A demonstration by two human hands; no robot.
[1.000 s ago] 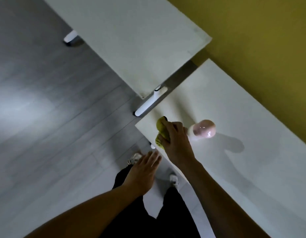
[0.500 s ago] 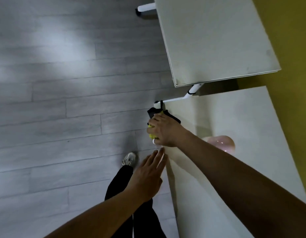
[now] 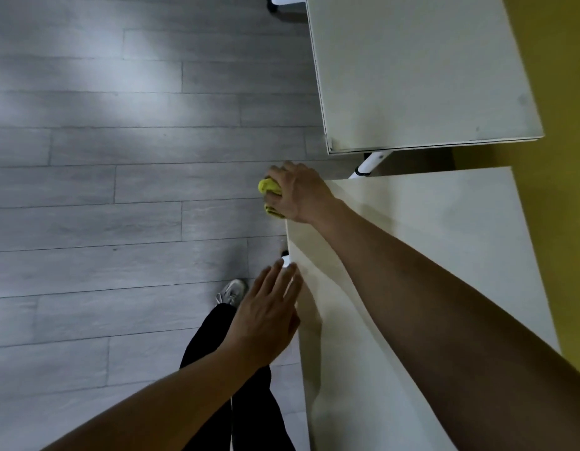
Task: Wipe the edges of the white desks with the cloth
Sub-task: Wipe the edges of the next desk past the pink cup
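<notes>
We reach our right arm out long across the near counter (image 3: 428, 242), forearm stretched over its top toward the far left corner. There our right hand (image 3: 298, 193) curls over the corner, fingers wrapped down around the yellow cloth (image 3: 268, 186), which is bunched in the grip and pressed against the counter's left edge at that corner; only bits of the cloth show past the fingers, over the floor side.

Our left hand (image 3: 267, 315) holds nothing. It hangs flat with fingers straight and close together, palm down, just beside the counter's left edge nearer to us; we cannot tell whether the fingertips touch the edge.

A second white counter (image 3: 419, 70) stands beyond the first, a narrow gap between them, with a white leg (image 3: 370, 164) showing in the gap. Below us lie the grey plank floor (image 3: 119, 190), dark trousers and a pale shoe (image 3: 231, 291).
</notes>
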